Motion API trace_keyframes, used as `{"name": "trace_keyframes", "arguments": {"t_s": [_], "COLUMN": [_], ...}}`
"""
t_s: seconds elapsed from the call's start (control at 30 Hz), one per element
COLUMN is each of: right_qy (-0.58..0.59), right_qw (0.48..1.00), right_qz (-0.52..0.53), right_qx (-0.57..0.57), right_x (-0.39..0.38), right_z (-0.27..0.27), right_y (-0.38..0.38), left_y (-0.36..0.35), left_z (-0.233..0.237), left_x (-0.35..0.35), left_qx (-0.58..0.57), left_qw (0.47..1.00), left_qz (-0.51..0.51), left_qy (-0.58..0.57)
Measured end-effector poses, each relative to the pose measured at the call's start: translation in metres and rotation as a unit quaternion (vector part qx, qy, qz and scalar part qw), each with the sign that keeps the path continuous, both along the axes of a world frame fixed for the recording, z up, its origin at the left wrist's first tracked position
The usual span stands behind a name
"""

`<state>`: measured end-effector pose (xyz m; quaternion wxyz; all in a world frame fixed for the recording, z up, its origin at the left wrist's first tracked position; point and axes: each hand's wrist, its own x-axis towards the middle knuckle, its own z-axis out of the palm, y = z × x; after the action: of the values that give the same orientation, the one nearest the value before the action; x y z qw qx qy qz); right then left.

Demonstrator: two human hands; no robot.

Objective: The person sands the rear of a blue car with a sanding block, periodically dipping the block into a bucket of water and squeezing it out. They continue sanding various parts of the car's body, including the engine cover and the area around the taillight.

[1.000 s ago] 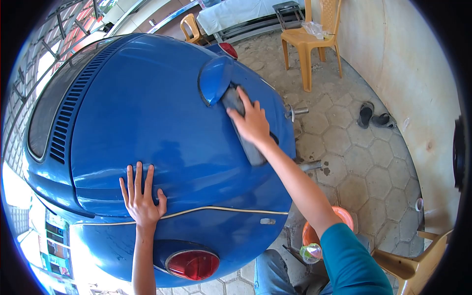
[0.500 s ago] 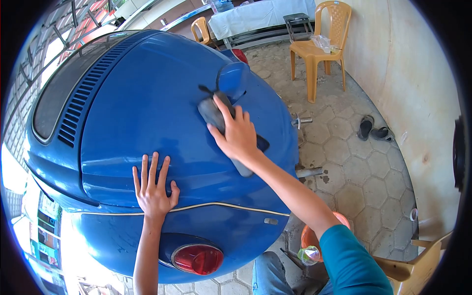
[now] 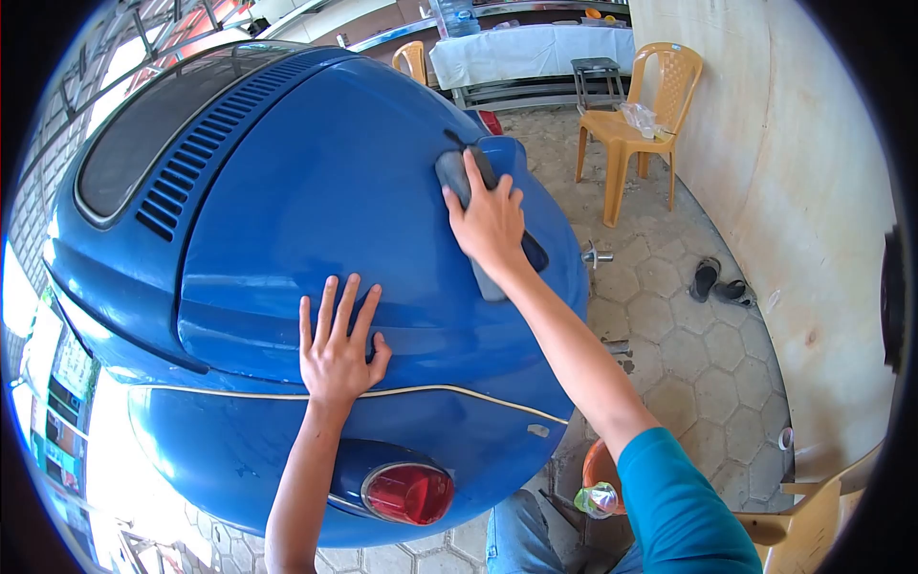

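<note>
The rounded blue rear lid of a car (image 3: 316, 182) fills the middle of the view. My right hand (image 3: 488, 215) lies over a long, soft-looking grey pad (image 3: 490, 279) and presses it on the lid, near the raised blue housing (image 3: 504, 150). Part of the pad is hidden under my palm; a dark piece (image 3: 535, 253) sticks out at its right side. My left hand (image 3: 339, 349) rests flat on the lower left of the lid, fingers spread, holding nothing. Below it run a cream-coloured strip (image 3: 449, 386) and a red tail light (image 3: 411, 494).
An orange bucket (image 3: 601, 469) stands by my legs, partly behind my sleeve. Yellow plastic chairs (image 3: 626, 134) stand at the back and lower right. Black sandals (image 3: 706, 278) lie on the paved floor (image 3: 708, 344) beside a pale wall (image 3: 794, 182). Metal pipes (image 3: 598, 256) jut from the car.
My right hand has slid the grey pad up and slightly right across the lid. My left hand stays flat on the car, while the whole view has shifted somewhat.
</note>
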<state>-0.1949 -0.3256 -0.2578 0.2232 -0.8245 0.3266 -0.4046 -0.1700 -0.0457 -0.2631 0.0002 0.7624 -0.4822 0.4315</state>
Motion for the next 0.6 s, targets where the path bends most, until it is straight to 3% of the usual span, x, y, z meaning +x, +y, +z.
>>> {"name": "trace_keyframes", "arguments": {"t_s": [0.07, 0.13, 0.23, 0.3, 0.33, 0.43, 0.53, 0.6], "right_qy": [-0.039, -0.092, -0.161, -0.148, -0.143, -0.099, -0.09, -0.095], "right_qw": [0.999, 0.989, 0.94, 0.931, 0.927, 0.986, 0.977, 0.963], "right_qz": [0.018, 0.069, 0.164, 0.181, 0.189, 0.108, 0.057, 0.113], "right_qx": [-0.001, -0.091, -0.253, -0.28, -0.291, -0.084, -0.183, -0.226], "right_x": [0.021, 0.025, 0.004, 0.0, -0.001, 0.024, 0.008, -0.034], "right_z": [0.026, 0.04, 0.017, 0.015, 0.015, 0.034, 0.007, -0.037], "right_y": [0.011, 0.037, 0.086, 0.077, 0.072, 0.028, 0.036, 0.059], "left_y": [0.0, 0.001, 0.003, 0.004, 0.004, 0.005, 0.006, 0.006], "left_z": [0.0, 0.0, 0.003, 0.004, 0.006, 0.007, 0.01, 0.013], "left_x": [0.0, 0.001, 0.003, 0.004, 0.005, 0.003, 0.004, 0.004], "left_qx": [-0.004, -0.007, -0.023, -0.034, -0.041, -0.062, -0.085, -0.087], "left_qw": [1.0, 1.0, 0.999, 0.999, 0.998, 0.997, 0.996, 0.996], "left_qz": [-0.004, -0.008, -0.022, -0.032, -0.037, -0.048, -0.022, -0.021], "left_qy": [-0.002, 0.004, 0.021, 0.029, 0.029, 0.027, 0.016, 0.017]}}
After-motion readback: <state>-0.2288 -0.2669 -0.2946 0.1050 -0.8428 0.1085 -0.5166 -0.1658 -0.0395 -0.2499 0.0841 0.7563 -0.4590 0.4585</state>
